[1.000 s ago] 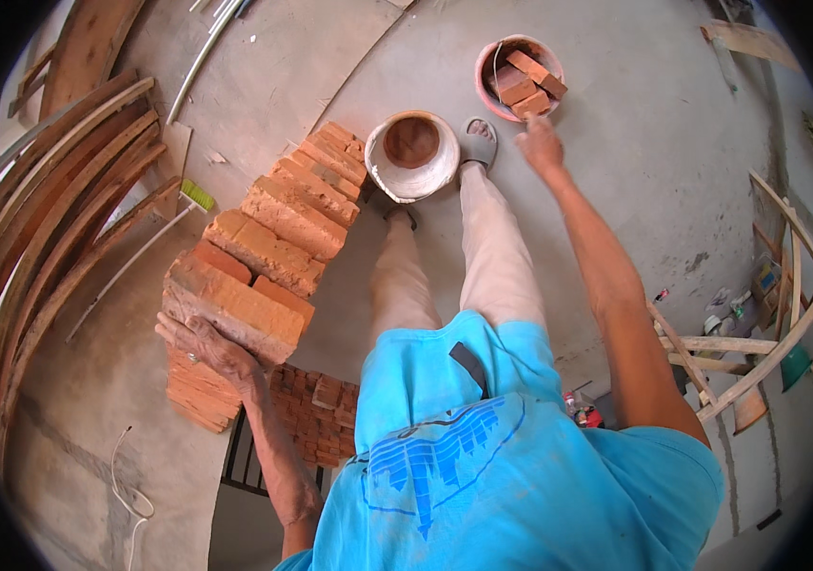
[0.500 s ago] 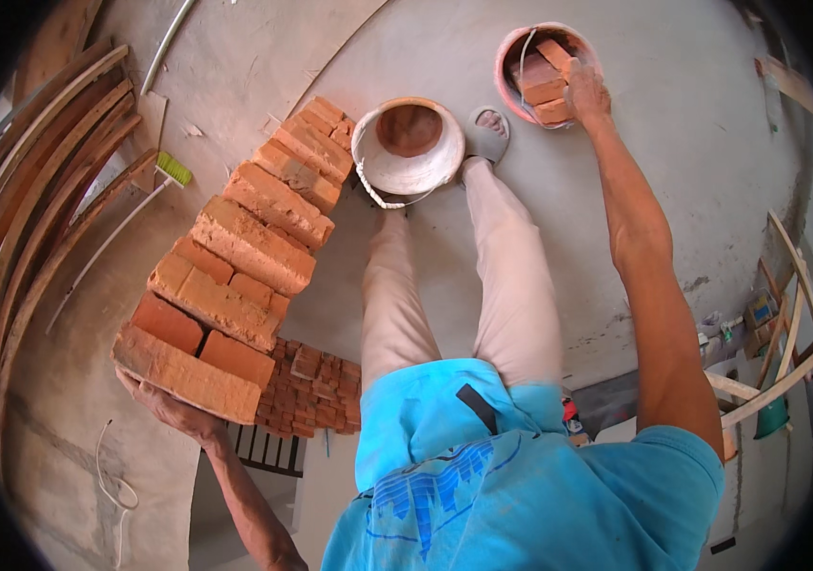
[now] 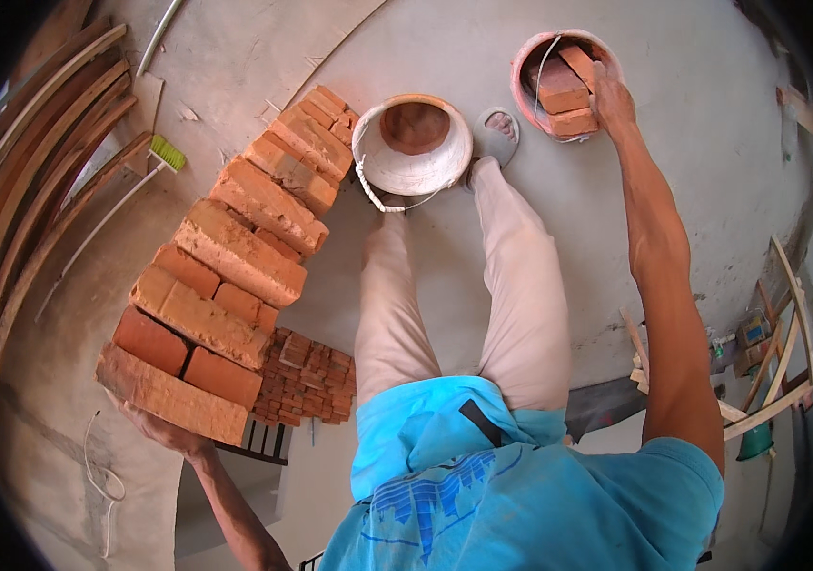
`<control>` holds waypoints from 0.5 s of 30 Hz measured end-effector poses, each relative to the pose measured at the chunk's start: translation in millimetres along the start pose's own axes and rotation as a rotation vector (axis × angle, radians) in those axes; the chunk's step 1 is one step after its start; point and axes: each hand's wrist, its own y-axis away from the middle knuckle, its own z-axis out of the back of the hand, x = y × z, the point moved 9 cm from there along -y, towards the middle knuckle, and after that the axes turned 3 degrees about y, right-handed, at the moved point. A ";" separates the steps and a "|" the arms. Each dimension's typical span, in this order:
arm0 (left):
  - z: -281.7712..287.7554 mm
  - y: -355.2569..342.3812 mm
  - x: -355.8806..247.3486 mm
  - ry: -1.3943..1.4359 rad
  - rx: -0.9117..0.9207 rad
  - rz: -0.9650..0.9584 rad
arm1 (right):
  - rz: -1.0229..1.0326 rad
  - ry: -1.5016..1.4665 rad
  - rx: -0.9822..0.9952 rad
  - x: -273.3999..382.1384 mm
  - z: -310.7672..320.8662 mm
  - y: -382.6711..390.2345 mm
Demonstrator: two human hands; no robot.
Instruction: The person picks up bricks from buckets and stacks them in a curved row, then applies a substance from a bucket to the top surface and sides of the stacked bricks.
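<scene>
An orange brick stack (image 3: 243, 249) leans up from lower left toward the upper middle, with bricks laid crosswise in rows. My left hand (image 3: 164, 426) is pressed against the underside of its nearest brick (image 3: 170, 393), the fingers partly hidden behind it. At the upper right, a pink-rimmed bucket (image 3: 525, 57) with a wire handle holds several bricks (image 3: 562, 88). My right hand (image 3: 613, 100) reaches to that bucket's right rim, its fingers closed on the end of a slanted brick (image 3: 578, 65). Part of those fingers is hidden.
A whitish bucket (image 3: 426, 169) with a wire handle stands in front of my feet. Curved wooden strips (image 3: 54, 143) and a green-bristled broom (image 3: 168, 154) lie left. More bricks (image 3: 309, 376) are piled beyond the stack's lower end. Wooden sticks (image 3: 778, 404) stand at right.
The view has shifted slightly, so the stack sits further left and the pink-rimmed bucket further right. Both hands keep their places, left at the stack and right at the bucket.
</scene>
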 end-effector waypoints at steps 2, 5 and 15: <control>-8.3 2.2 -6.4 0.017 -0.011 0.020 | -0.059 0.036 0.042 -13.5 4.5 8.9; -19.5 6.1 -21.7 0.111 -0.053 0.075 | 0.108 -0.011 -0.192 -26.5 29.9 29.1; -25.9 -8.9 -52.9 0.081 -0.101 0.084 | -0.212 -0.380 0.035 -25.1 173.3 164.6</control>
